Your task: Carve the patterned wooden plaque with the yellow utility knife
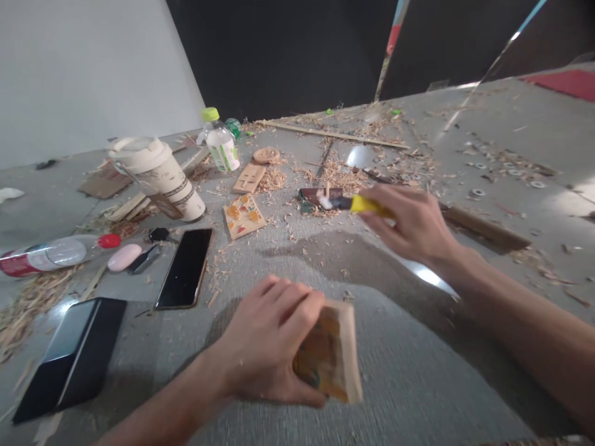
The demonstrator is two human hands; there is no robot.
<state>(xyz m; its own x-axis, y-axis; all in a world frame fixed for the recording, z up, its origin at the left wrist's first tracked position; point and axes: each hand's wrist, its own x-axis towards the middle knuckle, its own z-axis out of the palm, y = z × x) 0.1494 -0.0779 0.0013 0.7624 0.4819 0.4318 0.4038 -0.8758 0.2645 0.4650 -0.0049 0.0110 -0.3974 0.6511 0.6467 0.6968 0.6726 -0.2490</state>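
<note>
My left hand [274, 341] is wrapped round a small square wooden block [348, 353] with pale edges and a painted orange and brown face, held low over the grey surface. My right hand [409, 223] grips a small brush [356, 203] by its yellow handle. Its dark neck and whitish tip point left, and the tip is blurred. Behind the tip lies a dark red and green flat piece [309, 197]; I cannot tell whether they touch. A painted wooden tile [243, 215] with orange patterns lies left of the brush.
A phone [185, 266], a black folded case [69, 359], a red-capped bottle [60, 253] and a lidded cup [158, 176] stand or lie at left. Behind are a green-capped bottle [222, 142], a carved wooden piece [250, 178] and a long strip [334, 133] among wood shavings.
</note>
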